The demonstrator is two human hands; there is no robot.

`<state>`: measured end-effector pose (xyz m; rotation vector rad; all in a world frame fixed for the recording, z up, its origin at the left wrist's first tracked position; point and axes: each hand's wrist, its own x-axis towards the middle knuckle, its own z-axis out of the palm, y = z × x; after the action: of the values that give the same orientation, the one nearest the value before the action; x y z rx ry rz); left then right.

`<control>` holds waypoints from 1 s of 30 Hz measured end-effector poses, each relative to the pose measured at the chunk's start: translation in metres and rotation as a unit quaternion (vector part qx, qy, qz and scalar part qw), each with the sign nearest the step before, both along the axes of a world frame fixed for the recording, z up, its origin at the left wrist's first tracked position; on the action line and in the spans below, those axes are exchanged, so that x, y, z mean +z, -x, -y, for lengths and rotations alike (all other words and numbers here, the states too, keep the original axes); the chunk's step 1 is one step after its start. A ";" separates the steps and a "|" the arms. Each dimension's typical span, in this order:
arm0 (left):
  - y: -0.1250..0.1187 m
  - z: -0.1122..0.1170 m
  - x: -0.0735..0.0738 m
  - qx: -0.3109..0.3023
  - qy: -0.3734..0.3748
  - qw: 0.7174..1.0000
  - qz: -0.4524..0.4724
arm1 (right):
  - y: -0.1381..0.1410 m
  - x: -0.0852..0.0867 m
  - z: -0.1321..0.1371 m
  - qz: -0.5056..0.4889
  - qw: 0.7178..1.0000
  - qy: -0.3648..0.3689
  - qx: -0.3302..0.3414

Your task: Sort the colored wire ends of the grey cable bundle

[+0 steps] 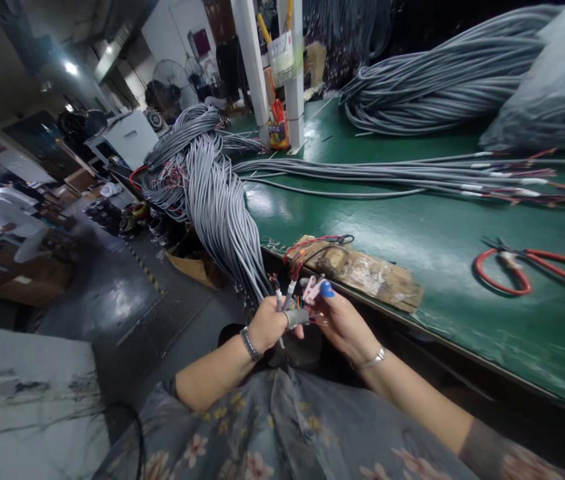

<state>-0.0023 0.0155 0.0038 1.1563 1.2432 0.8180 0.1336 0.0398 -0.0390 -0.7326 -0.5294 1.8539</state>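
Note:
My left hand (266, 325) is closed around grey cables (290, 293) whose stripped ends show thin coloured wires. A grey cover wraps one of its fingers. Just to the right, my right hand (343, 323) is closed, its thumb capped in blue and pressed against a small pink clip (311, 289). Thin wires show between the two hands, but the fingertips hide how they are gripped. Beyond the hands, a worn wooden board (377, 273) lies along the bench edge, with red and black leads (312, 248) on its left end.
A thick bundle of grey cables (217, 193) drapes over the green bench (442, 233) edge at left. More cables (362, 172) stretch across it. Red-handled pliers (502, 270) lie right. A coiled cable bundle (437, 87) and white post (257, 73) are behind.

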 end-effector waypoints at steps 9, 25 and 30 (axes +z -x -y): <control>0.001 0.002 0.003 -0.006 -0.021 1.000 -0.004 | 0.000 0.001 0.000 -0.036 0.999 0.023 0.015; 0.008 0.011 0.005 0.022 -0.059 0.998 0.007 | -0.003 0.012 0.002 0.008 1.000 -0.009 0.003; 0.003 0.009 0.002 0.055 -0.076 0.995 0.025 | -0.003 0.014 -0.001 0.033 0.999 -0.027 0.012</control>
<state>-0.0050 0.0067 0.0060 1.1891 1.2280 1.0334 0.1368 0.0404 -0.0253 -0.7556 -0.6321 1.8357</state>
